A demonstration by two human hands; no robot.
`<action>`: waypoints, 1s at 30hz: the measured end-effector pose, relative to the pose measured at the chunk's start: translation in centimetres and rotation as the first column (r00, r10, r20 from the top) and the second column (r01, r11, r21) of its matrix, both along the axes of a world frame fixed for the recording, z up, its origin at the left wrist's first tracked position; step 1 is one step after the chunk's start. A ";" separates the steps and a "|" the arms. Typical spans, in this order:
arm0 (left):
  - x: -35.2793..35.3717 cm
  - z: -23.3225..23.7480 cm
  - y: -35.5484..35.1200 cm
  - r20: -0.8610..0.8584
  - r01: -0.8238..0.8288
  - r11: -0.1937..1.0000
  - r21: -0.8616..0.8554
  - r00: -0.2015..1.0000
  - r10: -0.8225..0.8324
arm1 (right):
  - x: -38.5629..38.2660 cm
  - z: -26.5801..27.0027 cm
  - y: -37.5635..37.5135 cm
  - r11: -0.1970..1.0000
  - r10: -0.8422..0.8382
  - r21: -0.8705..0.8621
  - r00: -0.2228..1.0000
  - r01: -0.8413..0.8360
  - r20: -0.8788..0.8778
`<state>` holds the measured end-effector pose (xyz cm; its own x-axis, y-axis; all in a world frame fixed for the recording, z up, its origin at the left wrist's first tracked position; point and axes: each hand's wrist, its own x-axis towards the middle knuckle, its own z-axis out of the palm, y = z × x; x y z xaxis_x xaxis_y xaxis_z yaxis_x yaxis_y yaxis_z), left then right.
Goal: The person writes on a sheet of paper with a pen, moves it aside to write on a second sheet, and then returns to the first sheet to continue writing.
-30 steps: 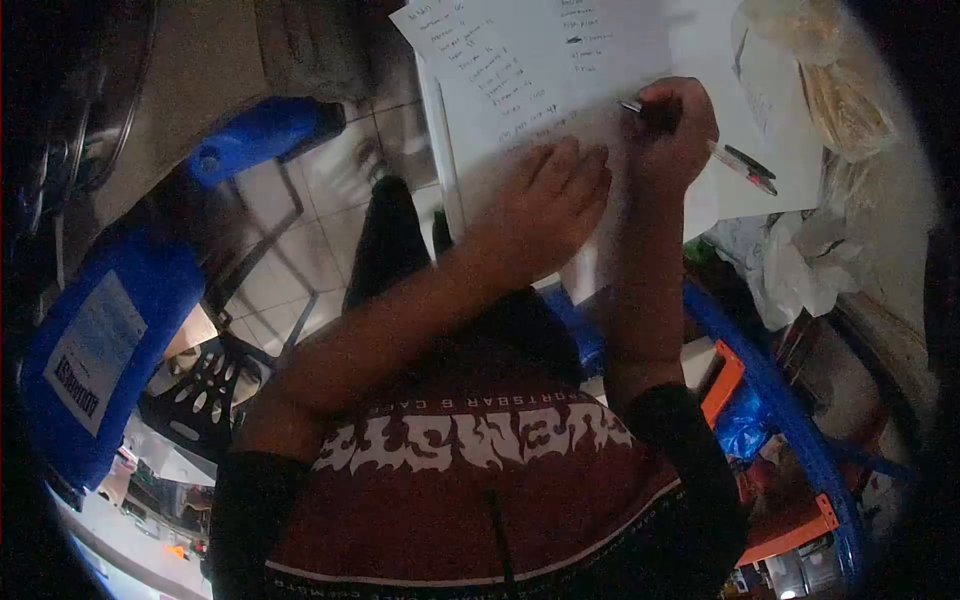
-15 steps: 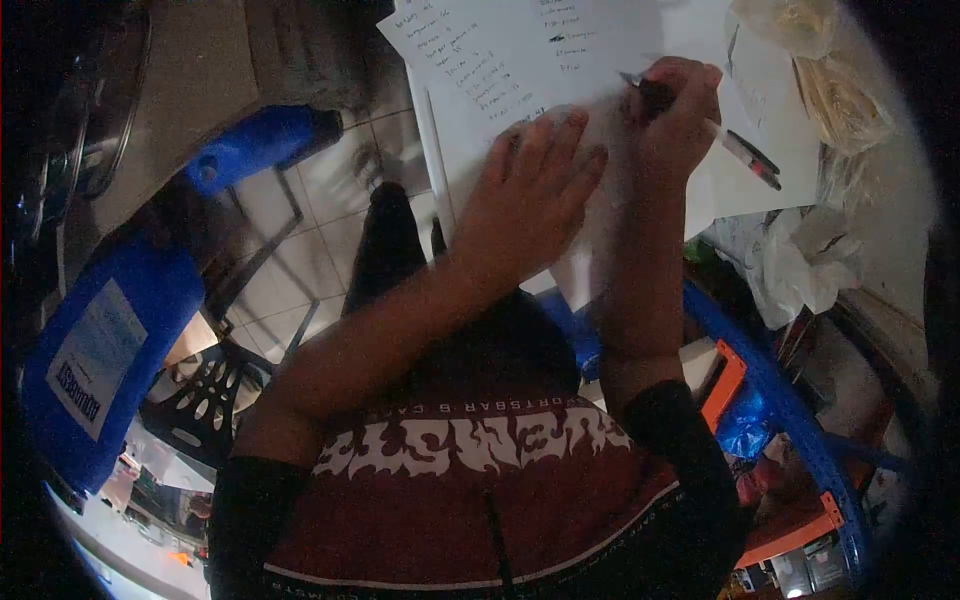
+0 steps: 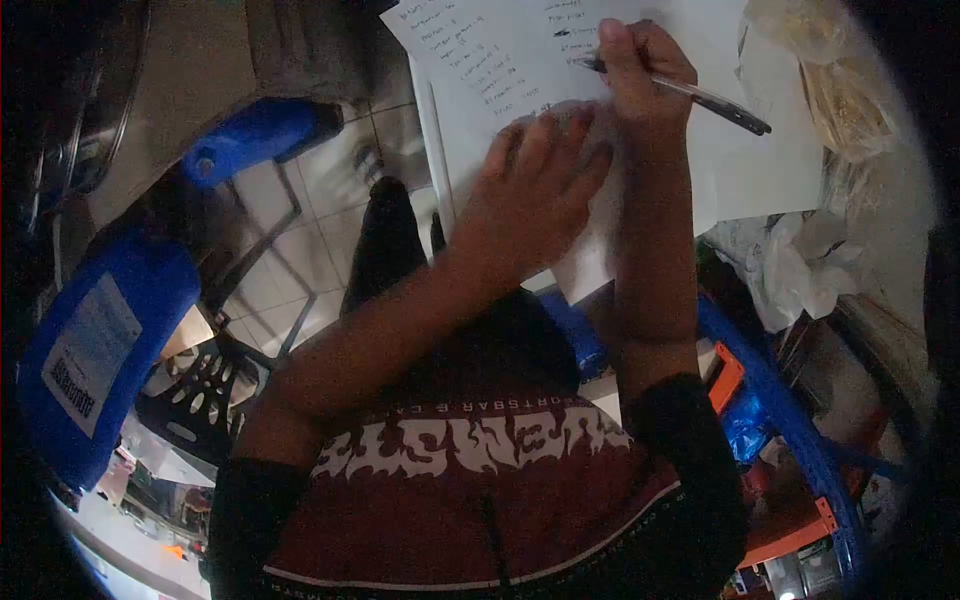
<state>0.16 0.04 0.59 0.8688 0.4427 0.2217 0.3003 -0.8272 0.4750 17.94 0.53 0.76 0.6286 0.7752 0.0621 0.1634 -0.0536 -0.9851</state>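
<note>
Pen (image 3: 712, 98) gripped in right hand (image 3: 650, 98) over paper (image 3: 560, 82), left hand (image 3: 530, 190) open on it; seemingly writing, steady paper needed next.

The left hand (image 3: 532, 195) lies palm-down, the right hand (image 3: 648, 78) curled.

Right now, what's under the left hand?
Paper shows past the fingertips of the left hand, with handwritten lines running right up to them. The patch beneath the palm and fingers is covered, so whether writing continues there can't be seen.
</note>
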 end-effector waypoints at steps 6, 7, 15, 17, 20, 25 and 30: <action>0.1 -0.1 -0.1 0.051 -0.003 1.000 -0.002 0.999 0.003 | 0.2 -0.8 -0.4 0.987 0.047 0.143 0.979 -0.077 0.200; 0.0 -0.2 -0.2 0.048 0.011 1.000 0.023 0.999 -0.013 | 0.4 -0.8 -0.4 0.990 0.054 0.112 0.961 -0.087 0.271; 0.0 0.0 -0.1 0.039 0.059 0.994 0.091 0.997 -0.063 | -0.1 -0.2 -0.1 0.983 0.046 0.166 0.973 -0.085 0.226; -0.1 0.0 -0.1 0.059 0.049 0.995 0.090 0.997 -0.054 | 0.1 -0.4 -0.2 0.983 0.052 0.160 0.974 -0.089 0.222; 0.0 -0.1 0.0 0.074 0.040 0.995 0.086 0.996 -0.046 | 0.0 -0.3 -0.3 0.992 0.036 0.106 0.970 -0.063 0.239; 0.0 -0.2 -0.1 0.059 0.038 0.995 0.088 0.997 -0.043 | 0.2 -0.7 0.1 0.984 0.023 0.163 0.954 -0.075 0.298; -0.1 -0.2 -0.1 0.043 0.049 0.994 0.102 0.998 -0.053 | 0.4 -0.7 -0.2 0.994 0.028 0.091 0.944 -0.062 0.330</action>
<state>0.05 -0.02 0.43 0.8778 0.3716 0.3024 0.2366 -0.8851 0.4008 18.36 0.37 0.04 0.5252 0.7818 0.3362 0.4779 0.0559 -0.8766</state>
